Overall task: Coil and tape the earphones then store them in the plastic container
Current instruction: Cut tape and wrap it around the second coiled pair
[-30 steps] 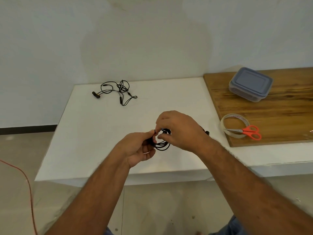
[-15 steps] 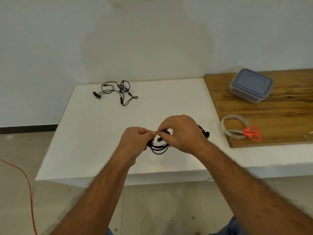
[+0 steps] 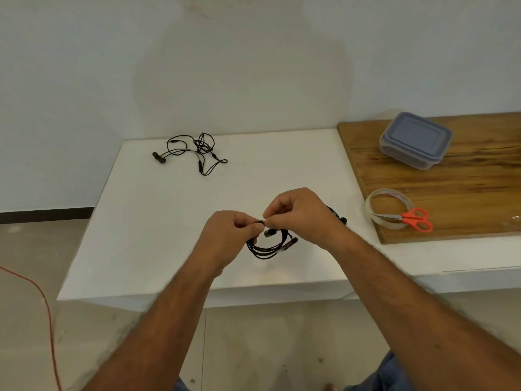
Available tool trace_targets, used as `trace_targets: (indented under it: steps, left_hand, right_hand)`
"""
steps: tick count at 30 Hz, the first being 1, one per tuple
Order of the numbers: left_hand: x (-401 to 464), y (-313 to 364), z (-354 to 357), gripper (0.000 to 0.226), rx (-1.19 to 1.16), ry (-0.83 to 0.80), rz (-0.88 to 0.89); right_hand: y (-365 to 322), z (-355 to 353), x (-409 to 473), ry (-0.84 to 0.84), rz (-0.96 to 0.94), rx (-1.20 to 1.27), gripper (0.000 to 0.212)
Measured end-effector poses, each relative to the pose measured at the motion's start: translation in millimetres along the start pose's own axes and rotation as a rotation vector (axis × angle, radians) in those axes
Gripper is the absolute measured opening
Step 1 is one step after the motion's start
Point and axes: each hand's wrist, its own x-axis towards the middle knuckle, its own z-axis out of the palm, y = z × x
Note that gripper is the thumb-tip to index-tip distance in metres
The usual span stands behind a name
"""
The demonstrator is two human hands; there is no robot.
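While coiling was finishing at frame centre, left hand (image 3: 229,235) and right hand (image 3: 301,214) both pinched coil (image 3: 266,248) above worktop (image 3: 158,221). Next likely: tape (image 3: 389,207), scissors (image 3: 408,218), right; box (image 3: 414,139) lidded, upper right.

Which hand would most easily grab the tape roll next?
Likely the right hand: the tape roll lies on the wooden board at its side. The left hand, also pinching the coiled earphones, could keep holding them.
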Motion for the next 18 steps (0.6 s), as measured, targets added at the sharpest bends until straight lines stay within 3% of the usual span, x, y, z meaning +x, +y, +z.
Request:
trace_targets:
  steps: [6,12,18]
  left_hand:
    - [-6,7,9,0.008,0.186,0.056,0.102]
    - [-5,10,16,0.012,0.271,0.106,0.145]
    - [-3,9,15,0.012,0.297,0.105,0.161]
  right_hand:
    - [0,-10,-1,-0.071,0.136,0.11,0.009]
    - [8,-7,4,-0.039,0.029,-0.016,0.012]
    - [9,-15,3,-0.121,0.025,0.069,0.011]
